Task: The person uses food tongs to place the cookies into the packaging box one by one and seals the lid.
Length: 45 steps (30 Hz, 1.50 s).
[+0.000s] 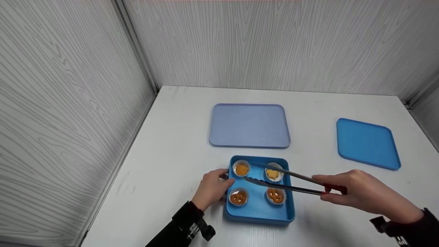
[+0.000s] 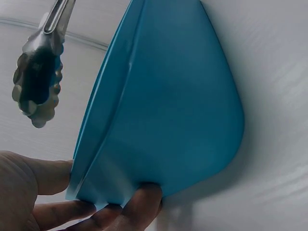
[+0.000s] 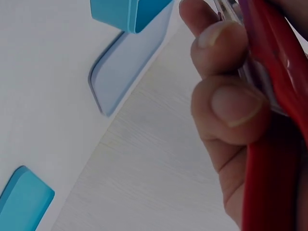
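A blue box holds several small treats in pleated cups. Two pretzel-shaped ones, left and right, lie in the near half; an orange treat and a pale yellow treat lie at the back. My left hand grips the box's left side, thumb at the rim and fingers along the outer wall. My right hand holds metal tongs by the red handles. The tongs' arms stand apart over the box, one scalloped tip close by the orange treat.
Behind the box lies a flat lavender tray. A flat blue lid-like tray lies to the right, beyond my right hand. Wood-grain panels enclose the white table at the back and sides.
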Tool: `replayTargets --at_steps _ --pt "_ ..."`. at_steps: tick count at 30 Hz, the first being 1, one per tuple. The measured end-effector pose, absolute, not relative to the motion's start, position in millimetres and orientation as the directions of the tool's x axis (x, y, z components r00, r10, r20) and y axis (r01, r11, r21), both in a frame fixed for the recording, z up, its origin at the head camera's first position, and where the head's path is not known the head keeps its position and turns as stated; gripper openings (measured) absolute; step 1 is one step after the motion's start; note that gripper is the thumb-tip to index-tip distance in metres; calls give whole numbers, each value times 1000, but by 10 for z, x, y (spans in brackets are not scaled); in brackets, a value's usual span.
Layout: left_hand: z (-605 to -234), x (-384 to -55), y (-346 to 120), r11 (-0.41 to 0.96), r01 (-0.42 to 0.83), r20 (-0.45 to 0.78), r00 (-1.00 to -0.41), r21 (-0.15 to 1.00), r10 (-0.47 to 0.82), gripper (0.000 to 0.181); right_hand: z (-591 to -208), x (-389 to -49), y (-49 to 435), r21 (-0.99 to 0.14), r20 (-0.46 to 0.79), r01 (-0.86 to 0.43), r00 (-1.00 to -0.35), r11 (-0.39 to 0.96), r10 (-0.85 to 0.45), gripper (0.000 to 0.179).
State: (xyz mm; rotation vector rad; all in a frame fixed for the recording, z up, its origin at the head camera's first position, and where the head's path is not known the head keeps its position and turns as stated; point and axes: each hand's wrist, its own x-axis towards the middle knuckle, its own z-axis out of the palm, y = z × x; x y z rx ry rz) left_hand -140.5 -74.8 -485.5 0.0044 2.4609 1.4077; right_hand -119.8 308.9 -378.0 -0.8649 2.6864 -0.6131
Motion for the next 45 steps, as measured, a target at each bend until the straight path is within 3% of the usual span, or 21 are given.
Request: replayTargets --at_steps 7,11,20,28,31,35,45 --pt "-4854 -1407 -748 528 -141 -254 -956 838 149 41 -3794 -1175 3295 -378 52 -466 -874 800 -484 48" --pt "-4853 -1412 -746 530 -148 -262 -954 835 145 41 -3848 -1181 3345 -386 139 -415 -909 824 -393 48" --pt "-4866 -1425 -742 546 -153 -272 -952 824 143 43 -4032 -1259 3406 -377 301 -335 -926 863 -228 43" --pt "-4867 -1432 -741 537 -170 -287 -948 826 141 44 -4185 -1372 3481 -414 260 -198 -961 889 -93 58" --pt "-4867 -1430 -739 537 -169 -285 -948 826 140 44 -4272 -1419 3493 -409 269 -182 -960 894 -73 54" --pt "-4860 -1414 -740 523 -160 -272 -952 837 143 45 -4399 -1474 3485 -393 318 -195 -946 898 -66 29" --pt "-4845 -1412 -741 496 -177 -283 -948 850 147 46 -4663 -1666 3473 -380 335 -200 -940 903 -67 34"
